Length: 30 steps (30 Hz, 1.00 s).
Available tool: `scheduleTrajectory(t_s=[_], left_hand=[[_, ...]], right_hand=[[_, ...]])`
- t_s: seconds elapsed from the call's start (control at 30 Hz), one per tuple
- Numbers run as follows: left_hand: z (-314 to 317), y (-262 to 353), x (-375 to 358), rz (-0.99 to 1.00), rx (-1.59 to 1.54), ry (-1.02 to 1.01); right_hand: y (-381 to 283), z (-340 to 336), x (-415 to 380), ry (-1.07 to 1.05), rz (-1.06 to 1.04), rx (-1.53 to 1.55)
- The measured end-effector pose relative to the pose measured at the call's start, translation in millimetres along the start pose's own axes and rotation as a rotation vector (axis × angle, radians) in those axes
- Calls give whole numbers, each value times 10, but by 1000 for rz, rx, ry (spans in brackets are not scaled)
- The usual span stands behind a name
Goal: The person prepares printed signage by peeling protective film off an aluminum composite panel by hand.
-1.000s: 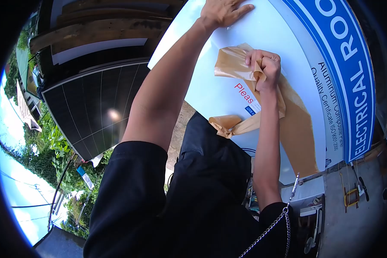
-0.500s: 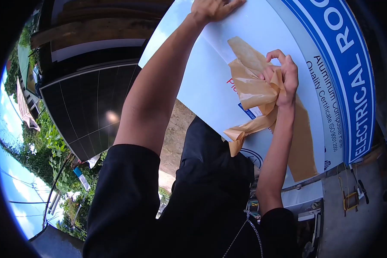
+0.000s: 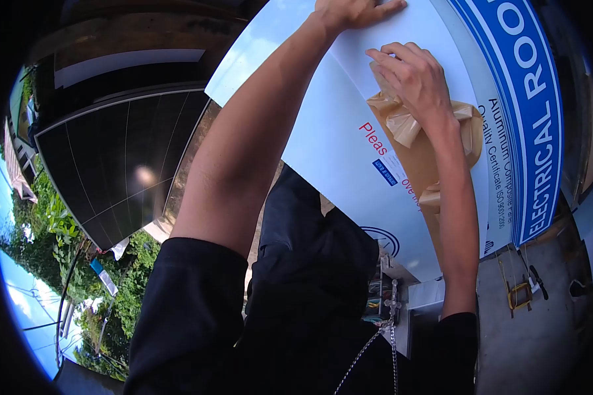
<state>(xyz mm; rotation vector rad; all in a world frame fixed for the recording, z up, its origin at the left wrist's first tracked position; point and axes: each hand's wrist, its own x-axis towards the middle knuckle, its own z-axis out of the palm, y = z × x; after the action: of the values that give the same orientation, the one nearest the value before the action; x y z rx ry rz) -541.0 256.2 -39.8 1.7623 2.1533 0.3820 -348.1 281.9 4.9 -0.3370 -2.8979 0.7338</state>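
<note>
My left hand (image 3: 359, 12) lies flat on the white sign panel (image 3: 329, 105) near its far edge, fingers spread. Over the upper end of a wide, glossy brown tape strip (image 3: 418, 161) is my right hand (image 3: 415, 79). Its fingers are loosely bent and apart, with thumb and fingertips about the strip's end. Under and beside the palm the tape is crumpled, and my forearm hides part of it. Red print and a small blue-and-white label (image 3: 385, 172) show next to the strip. A blue band (image 3: 540, 125) with white lettering runs along the panel's curved right side.
A dark solar panel (image 3: 125, 151) stands to the left, reflecting a bright spot. Green plants (image 3: 53, 210) and sky lie beyond it. At the lower right, a yellow frame-shaped object (image 3: 520, 296) and a black-handled tool (image 3: 537, 280) rest on a grey surface (image 3: 494, 336).
My right hand has loosened from the crumpled tape and moved up to the strip's upper end. The loose tape tail has dropped back against the panel. My left hand stays on the panel.
</note>
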Motion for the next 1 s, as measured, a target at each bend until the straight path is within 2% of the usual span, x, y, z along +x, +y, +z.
scheduleTrajectory(t_s=[0.07,0.47,0.77,1.0], left_hand=[[-47,8,-22,1,-26,1],[-18,-37,-31,-16,-78,5],[-23,-55,-49,-8,-90,27],[26,-38,-37,-5,-90,56]], right_hand=[[57,65,23,-64,-81,-29],[95,61,110,-168,-130,-57],[55,240,116,-99,-104,-129],[127,333,120,-76,-227,-213]])
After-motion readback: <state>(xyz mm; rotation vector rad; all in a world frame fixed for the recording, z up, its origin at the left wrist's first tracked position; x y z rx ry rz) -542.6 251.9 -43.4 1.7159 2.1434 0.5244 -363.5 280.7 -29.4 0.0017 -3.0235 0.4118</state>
